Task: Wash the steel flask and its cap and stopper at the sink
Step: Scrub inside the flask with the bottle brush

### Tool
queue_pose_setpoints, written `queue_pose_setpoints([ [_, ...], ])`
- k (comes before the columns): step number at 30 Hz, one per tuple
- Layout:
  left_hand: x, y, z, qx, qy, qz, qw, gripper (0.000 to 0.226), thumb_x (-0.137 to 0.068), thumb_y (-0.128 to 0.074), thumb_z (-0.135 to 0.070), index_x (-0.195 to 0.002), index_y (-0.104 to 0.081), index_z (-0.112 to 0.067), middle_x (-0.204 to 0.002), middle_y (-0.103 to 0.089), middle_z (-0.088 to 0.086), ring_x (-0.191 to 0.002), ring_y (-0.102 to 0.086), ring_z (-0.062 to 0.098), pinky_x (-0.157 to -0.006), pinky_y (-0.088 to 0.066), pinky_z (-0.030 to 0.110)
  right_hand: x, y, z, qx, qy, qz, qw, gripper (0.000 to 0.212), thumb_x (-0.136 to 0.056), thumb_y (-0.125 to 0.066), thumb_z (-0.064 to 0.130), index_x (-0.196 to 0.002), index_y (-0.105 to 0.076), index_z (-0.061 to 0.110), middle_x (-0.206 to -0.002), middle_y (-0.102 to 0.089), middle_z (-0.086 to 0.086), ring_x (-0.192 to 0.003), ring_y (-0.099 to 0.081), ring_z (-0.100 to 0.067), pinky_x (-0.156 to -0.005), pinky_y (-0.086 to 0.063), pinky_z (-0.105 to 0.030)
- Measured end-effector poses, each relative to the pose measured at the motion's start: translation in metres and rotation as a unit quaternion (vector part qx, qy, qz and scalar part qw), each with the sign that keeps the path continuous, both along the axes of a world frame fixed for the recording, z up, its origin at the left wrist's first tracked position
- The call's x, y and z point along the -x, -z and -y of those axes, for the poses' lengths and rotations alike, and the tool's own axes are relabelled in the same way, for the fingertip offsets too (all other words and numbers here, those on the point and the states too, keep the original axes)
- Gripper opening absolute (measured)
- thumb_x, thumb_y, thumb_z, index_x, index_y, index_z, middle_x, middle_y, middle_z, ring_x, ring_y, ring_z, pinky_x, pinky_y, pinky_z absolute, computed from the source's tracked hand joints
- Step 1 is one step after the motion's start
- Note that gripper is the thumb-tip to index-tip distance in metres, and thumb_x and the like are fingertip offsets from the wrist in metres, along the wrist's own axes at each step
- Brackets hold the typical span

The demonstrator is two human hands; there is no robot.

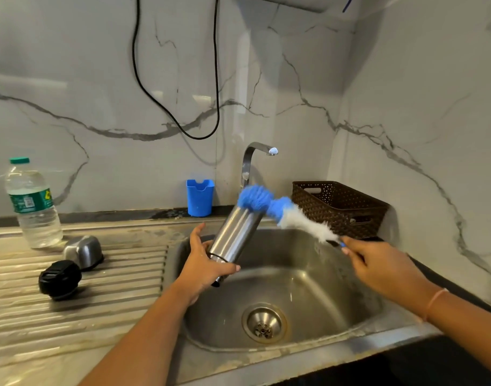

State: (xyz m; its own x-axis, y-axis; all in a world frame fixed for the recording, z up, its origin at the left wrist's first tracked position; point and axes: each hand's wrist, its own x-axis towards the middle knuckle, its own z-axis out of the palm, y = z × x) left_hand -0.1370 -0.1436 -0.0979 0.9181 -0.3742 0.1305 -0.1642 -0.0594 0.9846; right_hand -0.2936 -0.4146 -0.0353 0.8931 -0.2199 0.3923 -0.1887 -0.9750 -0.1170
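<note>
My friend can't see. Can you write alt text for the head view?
The left hand holds a steel flask over the sink while the right hand holds a bottle brush at its top. Cap and stopper lie on the drainboard.

Soft, bright light left pale glare on the marble wall (pixel 99 87). The brush head (pixel 255 197) was motion-blurred, and the wide lens bowed the edges

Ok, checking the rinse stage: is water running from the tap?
No, no stream falls from the tap spout above the sink.
</note>
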Motion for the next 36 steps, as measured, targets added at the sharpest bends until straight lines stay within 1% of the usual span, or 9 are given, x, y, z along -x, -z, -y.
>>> queue_pose_setpoints([
  [4, -0.002, 0.001, 0.0, -0.049, -0.025, 0.039, 0.998, 0.129, -0.064, -0.084, -0.002, -0.146, 0.01, -0.039, -0.124, -0.043, -0.001, -0.106, -0.054, 0.02, -0.062, -0.055, 0.027, 0.003, -0.002, -0.017, 0.024, -0.015, -0.015, 0.999, 0.044, -0.101, -0.032, 0.032, -0.145, -0.034, 0.03, -0.081, -0.057, 0.011, -0.056, -0.039, 0.001, -0.05, -0.03, -0.014],
  [8, -0.006, 0.006, -0.003, -0.061, -0.042, 0.053, 0.996, 0.136, -0.064, -0.082, 0.002, -0.145, 0.02, -0.039, -0.146, -0.036, 0.007, -0.112, -0.056, 0.028, -0.063, -0.056, 0.028, 0.015, 0.01, -0.045, 0.152, -0.079, -0.104, 0.98, 0.049, -0.102, -0.023, 0.036, -0.15, -0.014, 0.034, -0.115, -0.059, 0.008, -0.091, -0.056, -0.008, -0.072, -0.045, -0.02],
  [12, -0.005, 0.005, -0.001, -0.104, -0.033, 0.088, 0.99, 0.14, -0.065, -0.083, -0.002, -0.14, 0.028, -0.044, -0.126, -0.045, 0.008, -0.092, -0.056, 0.014, -0.062, -0.052, 0.022, -0.005, -0.005, -0.024, 0.081, 0.0, -0.076, 0.994, 0.043, -0.102, -0.028, 0.033, -0.145, -0.035, 0.027, -0.108, -0.066, -0.001, -0.08, -0.056, -0.013, -0.07, -0.044, -0.024],
  [15, -0.003, 0.007, 0.001, -0.138, -0.022, 0.128, 0.982, 0.142, -0.063, -0.084, -0.007, -0.133, 0.031, -0.051, -0.117, -0.045, -0.001, -0.099, -0.056, 0.014, -0.082, -0.054, 0.034, -0.015, -0.014, -0.011, 0.025, 0.046, -0.036, 0.998, 0.041, -0.101, -0.032, 0.03, -0.139, -0.046, 0.022, -0.104, -0.068, -0.006, -0.08, -0.063, -0.018, -0.07, -0.046, -0.029],
  [19, -0.002, 0.008, 0.001, -0.152, -0.059, 0.172, 0.972, 0.142, -0.062, -0.084, -0.005, -0.128, 0.032, -0.052, -0.139, -0.028, 0.008, -0.114, -0.048, 0.018, -0.093, -0.043, 0.031, 0.004, 0.001, -0.037, 0.026, -0.042, -0.108, 0.993, 0.04, -0.102, -0.03, 0.034, -0.142, -0.037, 0.032, -0.084, -0.063, 0.004, -0.072, -0.058, -0.007, -0.069, -0.049, -0.022],
  [21, -0.002, 0.009, -0.001, -0.166, -0.071, 0.18, 0.967, 0.142, -0.063, -0.084, -0.005, -0.127, 0.034, -0.052, -0.152, -0.009, 0.013, -0.127, -0.041, 0.026, -0.096, -0.043, 0.034, 0.011, 0.01, -0.047, 0.055, -0.073, -0.116, 0.989, 0.042, -0.102, -0.029, 0.036, -0.144, -0.033, 0.035, -0.09, -0.064, 0.006, -0.075, -0.058, -0.007, -0.073, -0.05, -0.024],
  [28, 0.003, 0.004, 0.002, -0.224, -0.063, 0.235, 0.944, 0.137, -0.069, -0.08, -0.009, -0.129, 0.038, -0.046, -0.153, -0.001, 0.012, -0.103, -0.054, 0.023, -0.079, -0.045, 0.021, -0.016, -0.013, -0.02, 0.001, 0.032, -0.047, 0.998, 0.038, -0.101, -0.034, 0.031, -0.132, -0.052, 0.02, -0.103, -0.068, -0.004, -0.082, -0.062, -0.018, -0.078, -0.05, -0.031],
  [32, 0.002, 0.004, 0.003, -0.298, -0.068, 0.265, 0.914, 0.133, -0.073, -0.076, -0.012, -0.122, 0.042, -0.048, -0.153, 0.015, 0.015, -0.078, -0.062, 0.021, -0.068, -0.054, 0.028, -0.001, -0.001, -0.059, 0.018, -0.057, -0.133, 0.989, 0.039, -0.101, -0.033, 0.034, -0.139, -0.042, 0.029, -0.104, -0.066, 0.001, -0.083, -0.06, -0.012, -0.078, -0.051, -0.029],
  [36, 0.003, 0.003, 0.002, -0.345, -0.058, 0.299, 0.888, 0.135, -0.074, -0.075, -0.014, -0.118, 0.046, -0.053, -0.153, 0.021, 0.004, -0.085, -0.061, 0.019, -0.068, -0.053, 0.025, -0.004, -0.021, -0.055, 0.077, 0.005, -0.156, 0.985, 0.033, -0.102, -0.03, 0.031, -0.125, -0.052, 0.025, -0.108, -0.065, -0.003, -0.091, -0.062, -0.017, -0.073, -0.046, -0.027],
])
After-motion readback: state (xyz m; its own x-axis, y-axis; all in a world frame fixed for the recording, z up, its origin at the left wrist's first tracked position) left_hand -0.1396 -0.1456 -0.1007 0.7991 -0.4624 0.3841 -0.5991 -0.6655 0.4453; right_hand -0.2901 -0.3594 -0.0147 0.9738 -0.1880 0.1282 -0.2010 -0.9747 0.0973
